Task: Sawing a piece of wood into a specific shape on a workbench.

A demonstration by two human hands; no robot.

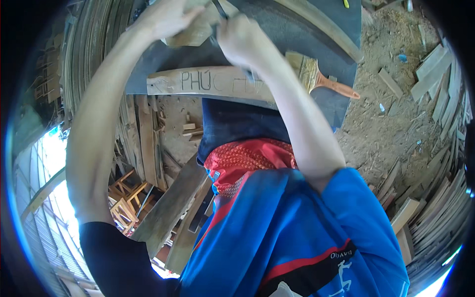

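At the top edge my left hand lies beside a pale, angular piece; its thumb is stretched out over the piece, and the other fingers are partly cut off by the frame. Just to the right, my right hand is closed in a fist, slightly blurred. A dark, thin tool sticks up out of that fist; its exact kind is unclear. Below both hands a curved wooden board with pencilled letters lies along the table's near edge, partly covered by my right forearm.
A wide paintbrush with a wooden handle rests at the right of the dark table. Another curved wooden strip crosses the table's far right. Stacked planks stand at the left; wood scraps litter the dirt floor at the right.
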